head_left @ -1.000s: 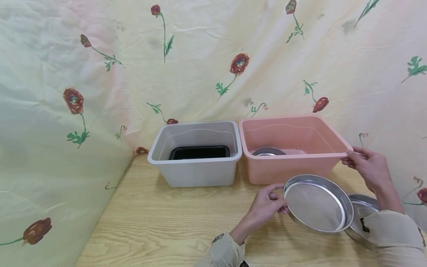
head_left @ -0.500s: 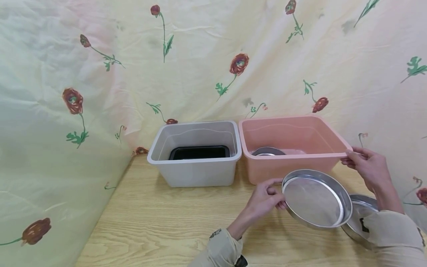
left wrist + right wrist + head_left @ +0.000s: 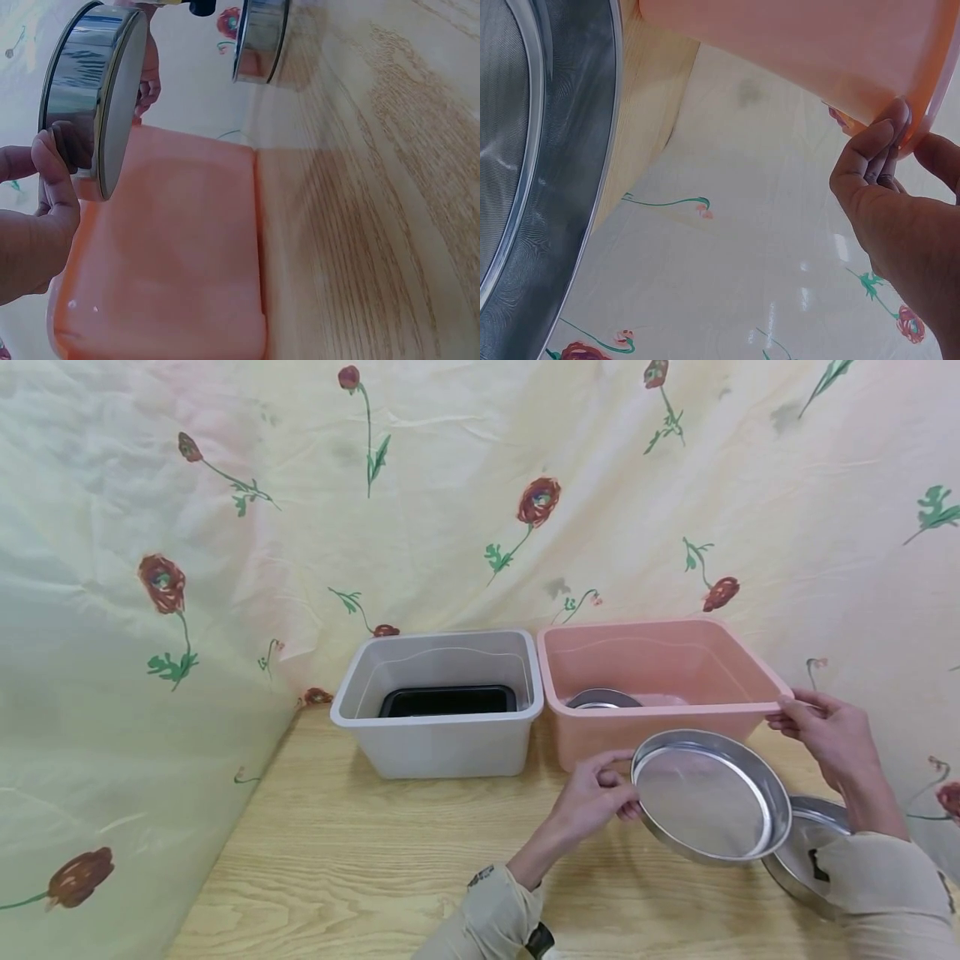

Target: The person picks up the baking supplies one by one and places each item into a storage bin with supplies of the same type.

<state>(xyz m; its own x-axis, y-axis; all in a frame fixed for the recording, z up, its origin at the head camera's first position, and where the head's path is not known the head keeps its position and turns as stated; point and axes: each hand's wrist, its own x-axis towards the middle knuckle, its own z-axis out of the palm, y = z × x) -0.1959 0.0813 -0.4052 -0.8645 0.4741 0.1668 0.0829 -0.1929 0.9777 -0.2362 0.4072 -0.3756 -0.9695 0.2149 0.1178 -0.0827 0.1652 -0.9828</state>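
left hand: left hand point(image 3: 596, 797) pinches the left rim of the round steel mesh sieve point(image 3: 708, 797), thumb on top, fingers under; the sieve is lifted clear of the table and tilted toward the person
right hand: right hand point(image 3: 821, 731) grips the near right corner of the pink rectangular plastic tub point(image 3: 660, 697), fingers curled over the rim
key relation: sieve hangs just near of the pink tub's near wall, a little below the rim; the tub opening lies up and far from it; left hand is the one carrying it, right hand only steadies the tub
in the way: the tub's near wall and rim stand between sieve and opening
table: light wood-grain tabletop point(image 3: 360, 852), both tubs at its far edge
backdrop: cream floral cloth point(image 3: 420, 502) behind and to the left
grey tub: grey rectangular plastic tub point(image 3: 442, 710) just left of the pink one, sides nearly touching, a black rectangular tray point(image 3: 448, 701) inside
inside pink tub: another round steel pan point(image 3: 602, 700) on the floor, left part
second sieve: round steel sieve lying on the table point(image 3: 806, 852), under and right of the held one, partly hidden by the right sleeve
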